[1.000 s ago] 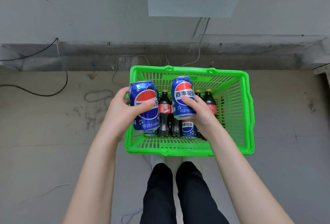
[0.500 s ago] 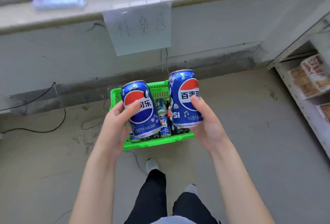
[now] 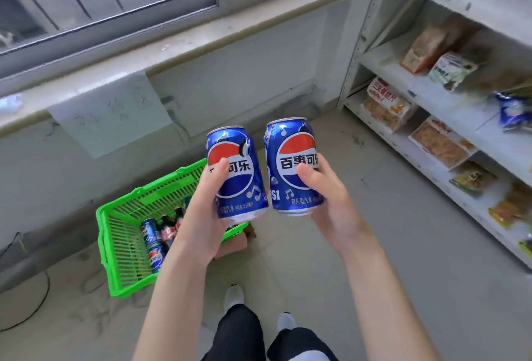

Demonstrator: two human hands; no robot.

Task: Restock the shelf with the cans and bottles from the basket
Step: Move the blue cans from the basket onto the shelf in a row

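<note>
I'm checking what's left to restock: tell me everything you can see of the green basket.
The green basket is bright plastic with slatted, lattice-like walls and a thicker rim. It sits on the grey floor below the window sill, turned at an angle to the camera, its right end hidden behind the left hand. Inside, a few blue cans and dark bottles remain, crowded toward the right end. Neither hand touches it.

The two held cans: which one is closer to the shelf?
The can in the right hand, whose label shows four full characters. It is on the shelf side; the other can, in the left hand, is above the green basket.
</note>
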